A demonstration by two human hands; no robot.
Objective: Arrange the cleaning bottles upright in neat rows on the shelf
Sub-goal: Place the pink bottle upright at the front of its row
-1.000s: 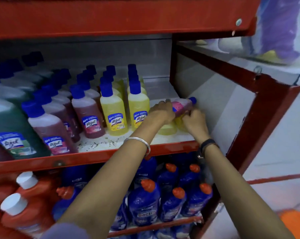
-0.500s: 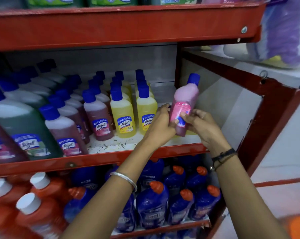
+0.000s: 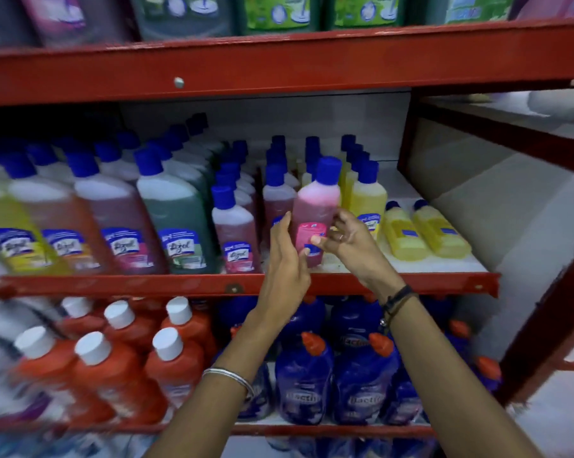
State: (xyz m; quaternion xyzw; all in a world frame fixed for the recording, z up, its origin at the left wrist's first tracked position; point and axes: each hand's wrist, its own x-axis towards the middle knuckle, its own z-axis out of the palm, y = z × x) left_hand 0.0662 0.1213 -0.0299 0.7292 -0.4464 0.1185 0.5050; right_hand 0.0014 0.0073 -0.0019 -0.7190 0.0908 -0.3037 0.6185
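A pink bottle (image 3: pixel 316 206) with a blue cap stands upright at the front of the middle shelf (image 3: pixel 411 282), between dark red bottles (image 3: pixel 234 233) and a yellow upright bottle (image 3: pixel 367 201). My right hand (image 3: pixel 348 242) grips it, thumb on the pink label and fingers at its right side. With fingers straight and apart, my left hand (image 3: pixel 287 262) lies against the bottle's left side. Two yellow bottles (image 3: pixel 421 233) lie on their sides at the shelf's right end.
Rows of larger blue-capped bottles (image 3: pixel 176 219) fill the shelf's left part. Orange bottles (image 3: pixel 113 365) and dark blue bottles (image 3: pixel 358 375) stand on the shelf below. Bare shelf surface lies behind the two lying bottles, by the red upright post (image 3: pixel 407 133).
The pink bottle was lifted from lying at the shelf's right end, turned upright, and carried left to the front of the rows. The view has swung left and up.
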